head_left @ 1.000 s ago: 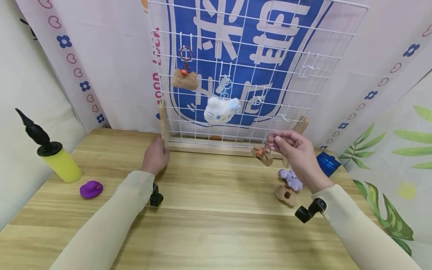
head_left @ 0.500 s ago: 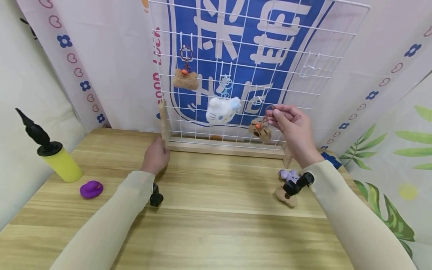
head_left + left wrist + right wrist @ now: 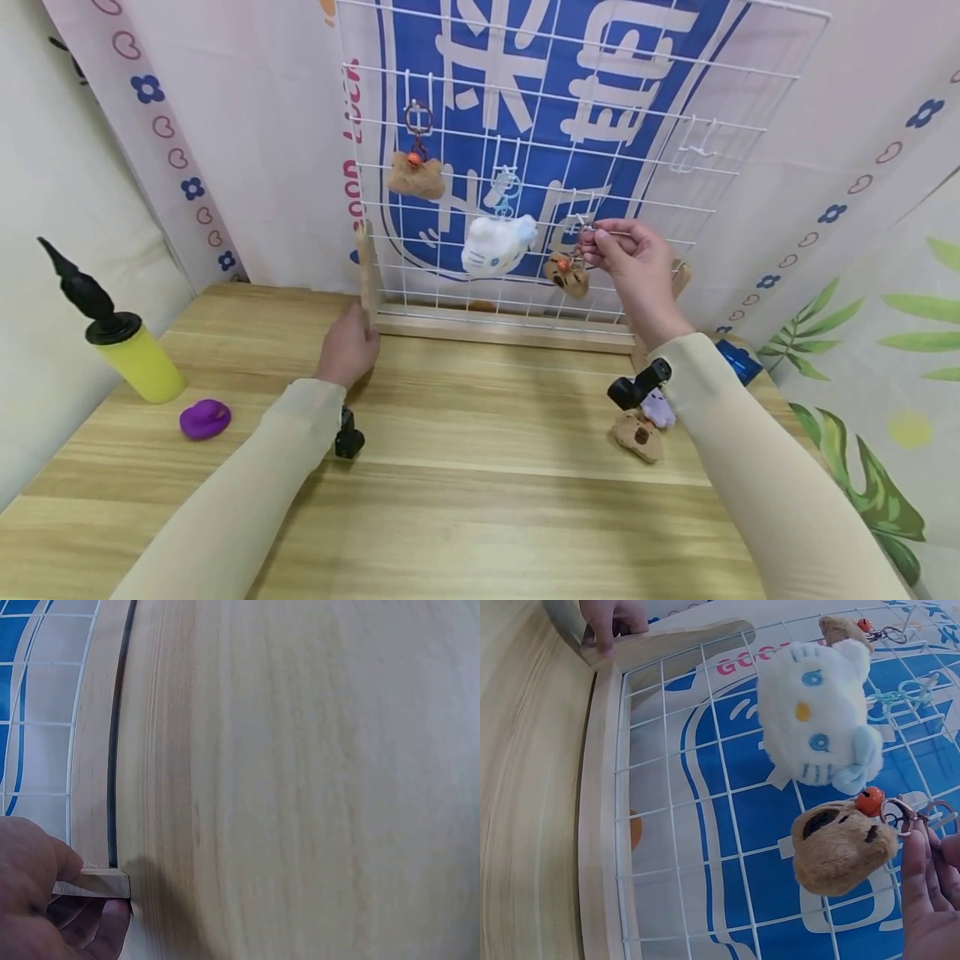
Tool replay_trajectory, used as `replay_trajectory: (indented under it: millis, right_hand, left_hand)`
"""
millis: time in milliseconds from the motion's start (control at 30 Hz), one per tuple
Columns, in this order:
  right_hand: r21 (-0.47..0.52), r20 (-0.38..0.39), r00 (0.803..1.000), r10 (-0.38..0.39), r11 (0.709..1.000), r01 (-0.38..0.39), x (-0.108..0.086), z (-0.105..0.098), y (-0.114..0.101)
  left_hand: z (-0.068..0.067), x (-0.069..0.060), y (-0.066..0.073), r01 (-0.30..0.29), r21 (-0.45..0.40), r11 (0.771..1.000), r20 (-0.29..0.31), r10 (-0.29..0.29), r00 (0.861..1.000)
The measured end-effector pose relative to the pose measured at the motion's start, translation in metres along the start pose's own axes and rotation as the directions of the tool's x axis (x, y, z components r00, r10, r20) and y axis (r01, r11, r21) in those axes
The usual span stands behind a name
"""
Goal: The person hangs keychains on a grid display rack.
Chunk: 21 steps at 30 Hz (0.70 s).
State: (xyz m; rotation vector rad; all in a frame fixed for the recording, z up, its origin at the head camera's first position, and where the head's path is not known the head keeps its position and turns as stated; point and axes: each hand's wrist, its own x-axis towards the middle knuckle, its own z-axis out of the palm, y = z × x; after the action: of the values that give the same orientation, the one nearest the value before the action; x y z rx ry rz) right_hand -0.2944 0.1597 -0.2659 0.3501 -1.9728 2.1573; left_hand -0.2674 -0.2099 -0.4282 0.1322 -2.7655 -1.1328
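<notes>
Before the grid (image 3: 718, 740), my right fingers (image 3: 914, 874) pinch the ring (image 3: 940, 802), left fingers (image 3: 112, 926) the grid's upright (image 3: 365, 267). The plush (image 3: 840, 859) looks light, squashy: the ring's surest.

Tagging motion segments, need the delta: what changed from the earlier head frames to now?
The right hand moved up and slightly left, raising the brown plush keychain it pinches by the ring, from near the bottom rail to beside a white hook. No new grip or release. Unchanged: left hand gripping the wooden side post; white plush hanging.
</notes>
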Motion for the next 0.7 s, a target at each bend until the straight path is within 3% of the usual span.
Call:
replay_trajectory:
  millis: [700]
  right_hand:
    - [-0.171, -0.029, 0.999, 0.040, 0.984, -0.044, 0.0002, 0.0001, 0.0082]
  left_hand:
    - [0.0010, -0.0002, 0.0002, -0.010, 0.013, 1.000, -0.015, 0.010, 1.000]
